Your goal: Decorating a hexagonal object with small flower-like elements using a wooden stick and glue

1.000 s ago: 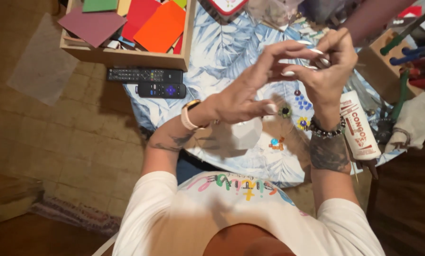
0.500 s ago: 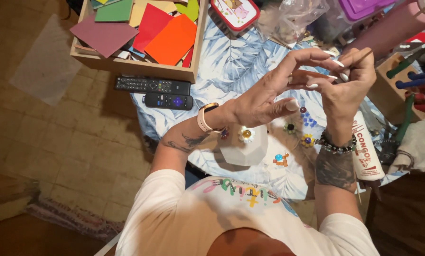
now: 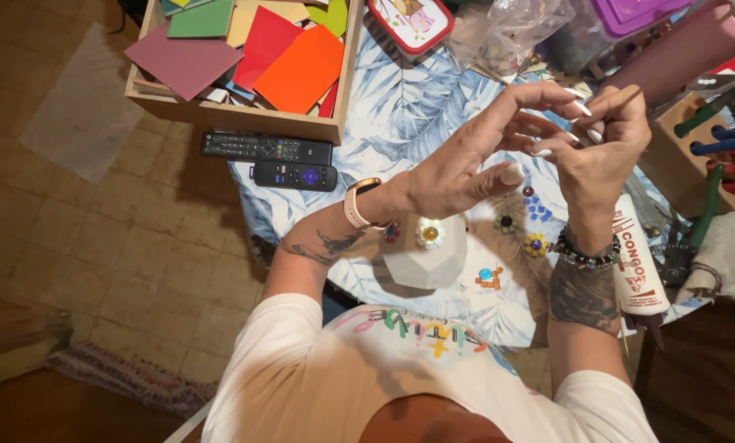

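Above the table (image 3: 400,107), toward one o'clock, my right hand (image 3: 601,156) pinches a thin stick (image 3: 630,98); my left hand (image 3: 474,160) spreads wide, fingertips meeting it; I'd keep both steady over the vase (image 3: 425,258)

Worn tan tile floor (image 3: 96,246); striped rug (image 3: 129,385) lower left; table under blue leaf-print cloth (image 3: 408,107); warm light.
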